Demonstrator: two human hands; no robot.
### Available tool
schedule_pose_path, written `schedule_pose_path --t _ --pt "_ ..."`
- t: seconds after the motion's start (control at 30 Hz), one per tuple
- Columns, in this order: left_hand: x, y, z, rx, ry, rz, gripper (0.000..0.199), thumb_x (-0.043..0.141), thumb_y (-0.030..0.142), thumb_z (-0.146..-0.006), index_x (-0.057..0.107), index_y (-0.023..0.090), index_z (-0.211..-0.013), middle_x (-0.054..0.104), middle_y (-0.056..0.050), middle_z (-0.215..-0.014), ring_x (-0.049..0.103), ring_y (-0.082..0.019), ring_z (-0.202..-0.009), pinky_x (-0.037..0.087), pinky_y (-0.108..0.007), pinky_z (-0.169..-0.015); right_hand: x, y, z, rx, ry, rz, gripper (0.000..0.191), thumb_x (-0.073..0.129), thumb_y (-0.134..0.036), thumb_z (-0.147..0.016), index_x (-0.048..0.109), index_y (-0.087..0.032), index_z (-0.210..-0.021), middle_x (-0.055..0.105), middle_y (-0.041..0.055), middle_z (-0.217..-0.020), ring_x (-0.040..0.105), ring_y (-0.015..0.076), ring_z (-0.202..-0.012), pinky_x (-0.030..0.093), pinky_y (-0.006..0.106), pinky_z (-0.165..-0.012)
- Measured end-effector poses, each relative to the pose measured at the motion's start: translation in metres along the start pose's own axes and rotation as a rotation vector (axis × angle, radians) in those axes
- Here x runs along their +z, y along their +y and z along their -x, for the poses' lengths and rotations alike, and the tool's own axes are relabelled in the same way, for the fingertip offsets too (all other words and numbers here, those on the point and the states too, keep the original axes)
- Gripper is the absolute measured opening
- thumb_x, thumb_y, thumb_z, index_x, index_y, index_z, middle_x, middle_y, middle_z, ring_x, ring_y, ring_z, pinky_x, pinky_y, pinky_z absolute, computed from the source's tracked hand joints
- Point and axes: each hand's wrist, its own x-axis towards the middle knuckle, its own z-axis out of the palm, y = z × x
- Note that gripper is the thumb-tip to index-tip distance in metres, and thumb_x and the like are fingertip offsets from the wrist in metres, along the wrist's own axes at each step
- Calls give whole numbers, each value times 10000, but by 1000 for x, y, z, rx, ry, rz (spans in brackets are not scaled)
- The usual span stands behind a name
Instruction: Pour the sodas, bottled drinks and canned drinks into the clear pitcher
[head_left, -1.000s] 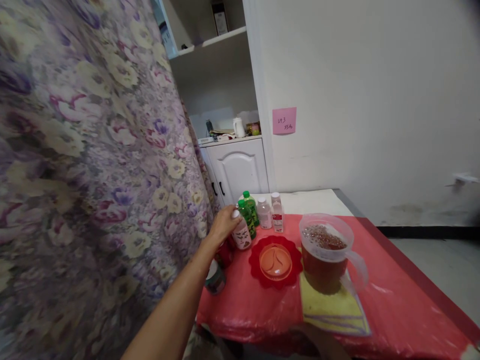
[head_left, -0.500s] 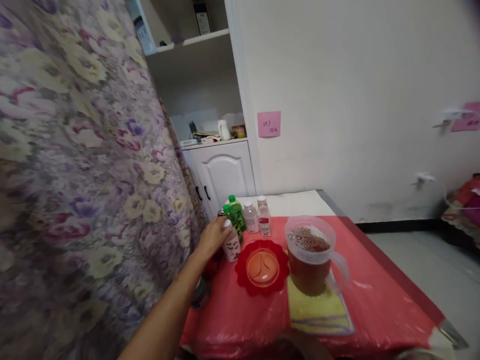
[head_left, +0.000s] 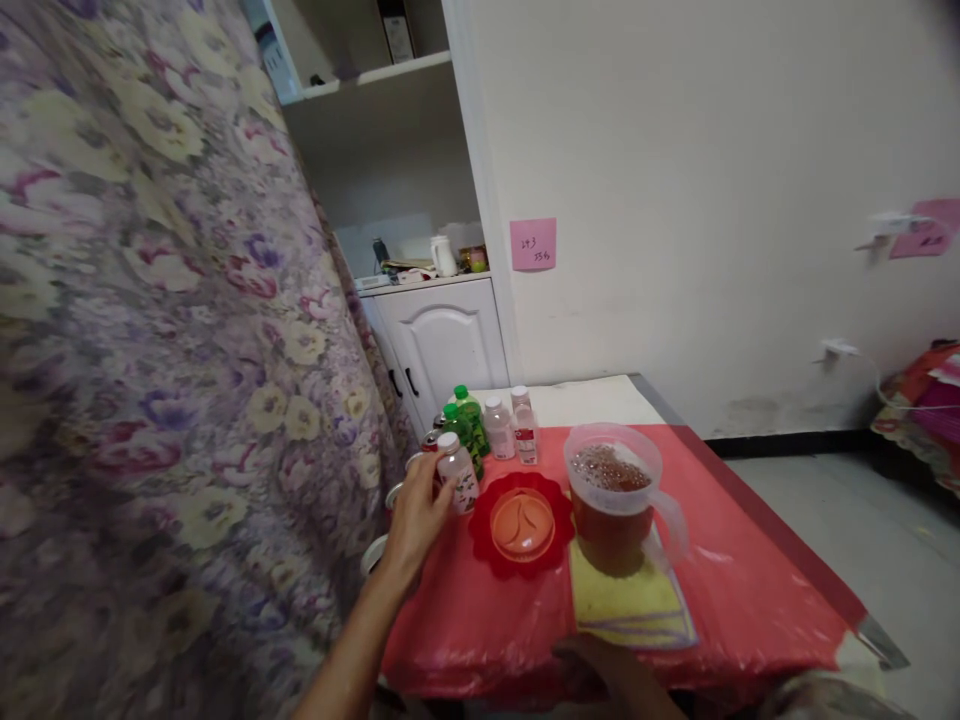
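Clearly, the head view puts the white-capped bottle (head_left: pixel 463 483) just left of the centre of the frame, in its lower half, upright on the red table cover (head_left: pixel 757 570). Its clear wall looks like thin plastic, so I judge it light, a little springy under pressure and unlikely to shatter; the smooth surface could slide if pinched weakly. The best hold is probably round the body below the cap, with thumb and fingers on opposite sides, squeezing gently so that the wall does not buckle.

The left hand (head_left: pixel 415 512) is at the bottle's left, low in the frame, fingers bent and thumb lying across the bottle's left edge. Whether it grips the bottle or merely lies against it, I cannot tell. The right hand (head_left: pixel 596 662) is a dark blur at bottom centre, well apart from the bottle; its fingers are too indistinct to say whether they hold anything. Nearest to it is the yellow cloth (head_left: pixel 619 605) under the pitcher (head_left: pixel 611 515), right of centre. Between bottle and pitcher is the scalloped red dish (head_left: pixel 484 535), and just behind the bottle, higher in the frame, are the green-capped bottles (head_left: pixel 471 415).
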Motion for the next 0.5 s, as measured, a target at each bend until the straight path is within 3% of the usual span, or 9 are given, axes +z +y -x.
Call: schedule_pose_path --t 0.13,0.23,0.33,0.5 --pt "19 0 80 -103 -26 98 289 469 343 -929 616 203 -1135 712 -103 -1117 704 -229 -828 575 -370 -777 -2 -3 5 -11 -4 26 577 719 -354 -691 674 -247 -1256 728 97 -1198 665 295 -1077 501 373 -975" --pt "37 -2 120 -203 -103 178 239 472 333 -915 642 215 -1036 734 -100 -1028 712 -250 -840 578 -367 -742 -1 -5 7 -3 21 45 557 710 -354 -697 681 -250 -1245 734 94 -1199 659 298 -1095 490 378 -992" --pt "47 6 121 -138 -192 88 255 438 252 -918 646 234 -1064 725 -111 -1104 701 -249 -988 566 -349 -830 1 -8 6 0 32 46 551 705 -361 -704 682 -249 -1243 737 96 -1193 668 291 -1070 503 373 -969" --pt "61 31 72 -72 -307 -135 236 490 146 -888 677 196 -1024 715 -122 -1090 650 -244 -1078 504 -339 -937 2 -7 0 -29 10 70 527 713 -376 -716 691 -262 -1230 758 77 -1135 674 279 -1052 509 358 -952"
